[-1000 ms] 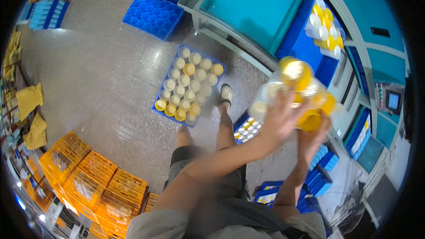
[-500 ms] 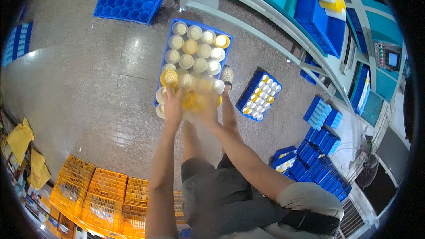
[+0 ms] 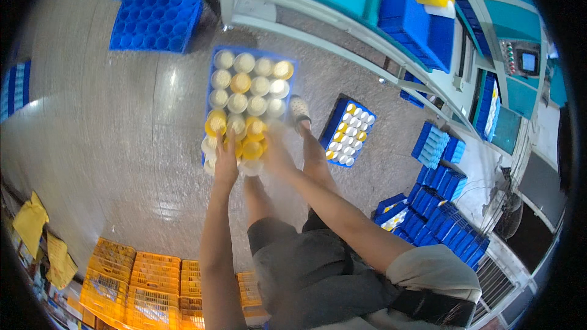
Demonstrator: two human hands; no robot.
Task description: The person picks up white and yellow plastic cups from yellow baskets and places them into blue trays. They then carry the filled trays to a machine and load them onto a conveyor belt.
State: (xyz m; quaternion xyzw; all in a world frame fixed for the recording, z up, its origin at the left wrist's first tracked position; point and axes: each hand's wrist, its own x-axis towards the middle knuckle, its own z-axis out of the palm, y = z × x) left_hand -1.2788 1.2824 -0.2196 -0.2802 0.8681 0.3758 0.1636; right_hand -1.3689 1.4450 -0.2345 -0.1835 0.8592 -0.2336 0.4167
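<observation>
Flanking the cups [image 3: 251, 149], probably so none topple, left grip [image 3: 226, 164] is partly closed on them, right grip [image 3: 279, 154] too blurry to call.

Orange crates [image 3: 153, 278] stacked lower left. Control panel [image 3: 515, 58], lit screen [image 3: 527, 62], upper right.

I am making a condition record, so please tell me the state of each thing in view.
Near blue tray: loaded with whitish and yellow cups
Left hand: fingers against cups at this tray's near end
Right hand: beside those cups, blurred, grip unclear
Small blue tray: loaded with cups
Pocketed blue tray: pockets uncovered
Orange crates: stacked
Control screen: lit
</observation>
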